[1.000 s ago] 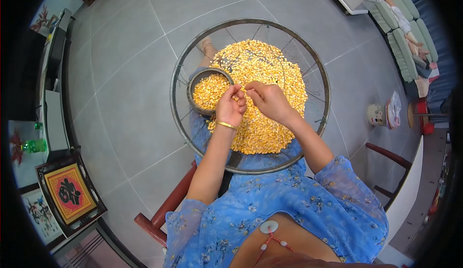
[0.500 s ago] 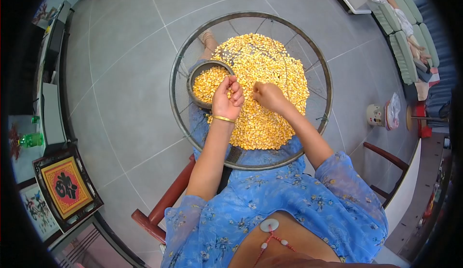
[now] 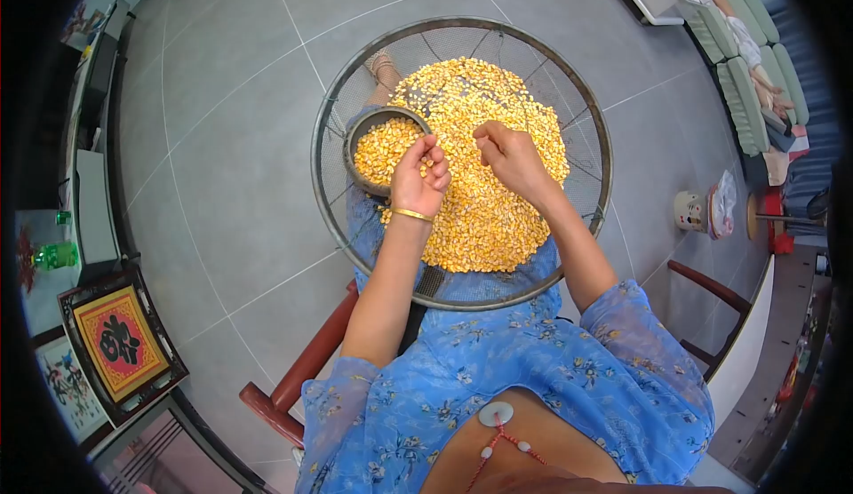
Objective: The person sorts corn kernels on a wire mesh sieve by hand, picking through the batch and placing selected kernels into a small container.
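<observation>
Kernels of yellow maize [image 3: 484, 241] lie spread under and around the right hand [image 3: 515, 163], in a wide, round mesh sieve with a dark rim [image 3: 480, 305]. The raised rim probably stops them rolling off, while the lap, clad in a blue floral dress [image 3: 569, 361], seems to bear the sieve from below, on the body side of both hands. A small, round, dark grey bowl [image 3: 350, 163], partly filled with similar kernels, sits inside the sieve just beside the left hand [image 3: 420, 179], likely so that its fingers have only a short reach.

The left forearm comes up from the body, palm turned partly upward, fingers loosely curled by the bowl's near side (a gold-coloured bangle [image 3: 412, 214] circles the wrist). The right forearm slants inward, back of the hand up, thumb and forefinger drawn narrowly together above the maize. Whether either hand holds a kernel, I cannot tell.
</observation>
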The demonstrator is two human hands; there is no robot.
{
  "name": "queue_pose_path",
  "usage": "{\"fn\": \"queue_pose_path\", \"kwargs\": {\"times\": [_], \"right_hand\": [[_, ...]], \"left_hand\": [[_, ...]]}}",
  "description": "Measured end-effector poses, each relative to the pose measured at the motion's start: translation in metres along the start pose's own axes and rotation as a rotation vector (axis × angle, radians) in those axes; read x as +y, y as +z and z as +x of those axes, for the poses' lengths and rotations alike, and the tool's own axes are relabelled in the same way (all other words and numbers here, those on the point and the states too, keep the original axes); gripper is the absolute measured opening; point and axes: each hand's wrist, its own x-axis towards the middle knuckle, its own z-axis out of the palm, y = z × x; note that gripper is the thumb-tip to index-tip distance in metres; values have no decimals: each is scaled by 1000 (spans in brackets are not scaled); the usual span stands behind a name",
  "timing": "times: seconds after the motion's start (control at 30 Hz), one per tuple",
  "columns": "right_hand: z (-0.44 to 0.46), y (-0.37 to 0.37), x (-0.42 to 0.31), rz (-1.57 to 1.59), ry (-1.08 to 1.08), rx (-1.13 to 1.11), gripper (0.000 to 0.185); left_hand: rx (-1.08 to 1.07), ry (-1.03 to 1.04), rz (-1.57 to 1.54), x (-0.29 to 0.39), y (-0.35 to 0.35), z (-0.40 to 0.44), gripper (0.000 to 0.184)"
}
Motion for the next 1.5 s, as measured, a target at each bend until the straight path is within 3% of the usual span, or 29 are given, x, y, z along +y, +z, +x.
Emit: {"fn": "queue_pose_path", "kwargs": {"times": [0.1,0.17,0.23,0.3,0.37,0.43,0.6,0.73,0.8,0.97,1.17,1.23,1.5], "right_hand": [[-2,-4,-37,77,-69,-21,15],[-1,-8,-54,237,-49,-159,16],[4,-6,-46,283,-41,-114,16],[13,7,-8,101,39,-66,15],[12,29,29,42,-15,-48,15],[9,43,47,-289,-59,-113,16],[6,54,54,-318,17,-188,15],[7,47,54,-337,12,-160,15],[5,47,52,-416,-1,-273,17],[-3,48,54,-464,-34,-303,19],[-6,19,31,-294,-2,-153,17],[-5,12,24,-225,-109,29,17],[-8,1,-40,235,-148,-66,15]], "left_hand": [[61,18,59,-6,10,-2,22],[36,-7,46,-8,12,-4,23],[13,-29,30,-7,10,-4,23],[-47,-33,-2,-5,1,-1,23],[-50,-29,-25,-3,-4,1,23],[-51,-22,-48,-4,-4,2,22],[20,-10,-19,-3,1,0,20],[-28,-26,-45,-6,-2,1,19],[21,-16,-20,-6,1,0,18],[27,-23,-20,-5,1,0,17],[-10,-24,-26,-7,2,0,16],[-7,-23,-13,-6,1,0,15],[109,-3,104,-10,11,-4,24]]}}
